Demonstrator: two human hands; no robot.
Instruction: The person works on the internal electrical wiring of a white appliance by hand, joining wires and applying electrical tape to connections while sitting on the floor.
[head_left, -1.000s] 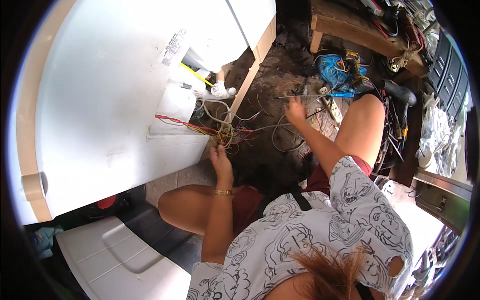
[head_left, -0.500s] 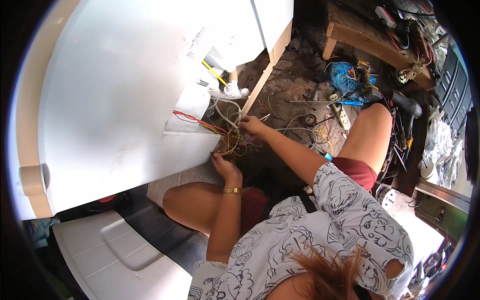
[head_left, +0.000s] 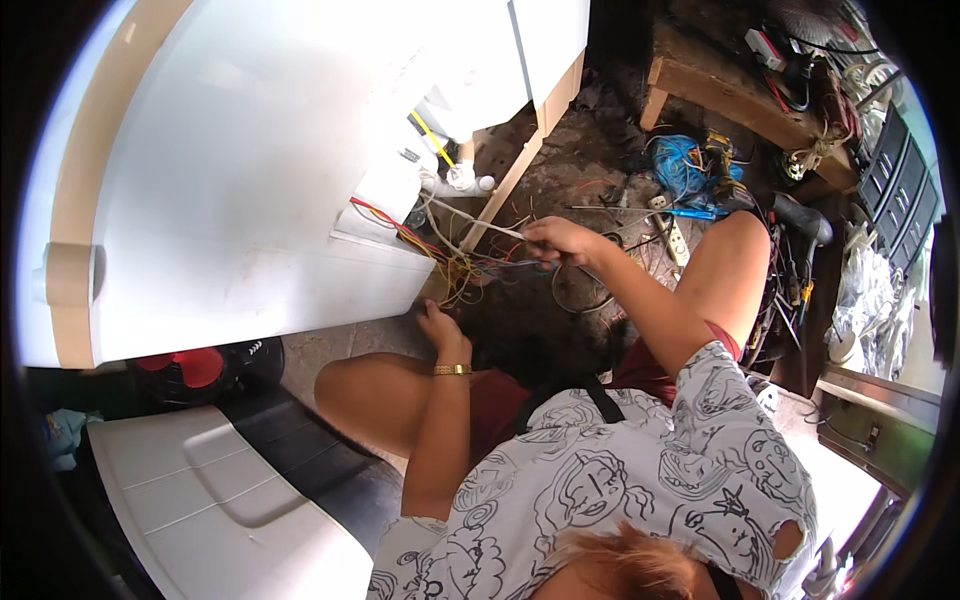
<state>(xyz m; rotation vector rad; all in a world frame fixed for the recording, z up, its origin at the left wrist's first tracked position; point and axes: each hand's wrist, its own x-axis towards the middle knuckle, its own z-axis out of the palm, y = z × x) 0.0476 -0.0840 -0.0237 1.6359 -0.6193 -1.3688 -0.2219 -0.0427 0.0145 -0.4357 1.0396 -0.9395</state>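
A white appliance [head_left: 230,180] stands at the left, with an opening in its lower back showing white pipes [head_left: 460,176], a yellow strip and red, yellow and grey wires [head_left: 450,270] in a tangle. My right hand [head_left: 565,243] grips a grey cable to the right of that tangle, fingers curled round it. My left hand [head_left: 436,322] is closed just below the tangle, at the appliance's lower corner; what it holds is too small to make out. Beyond my right hand a long screwdriver [head_left: 690,213] with a blue handle lies by a power strip [head_left: 669,232].
A wooden bench [head_left: 730,75] is at the upper right. Near its foot are a blue plastic bag [head_left: 675,160] and a drill [head_left: 720,160], with scattered tools [head_left: 795,290] by my right leg. A white lid-like panel [head_left: 210,500] fills the lower left.
My right hand moved left from near the screwdriver to the wires, then drew back rightward, gripping the grey cable. My left hand stayed low by the appliance's corner, shifting slightly.
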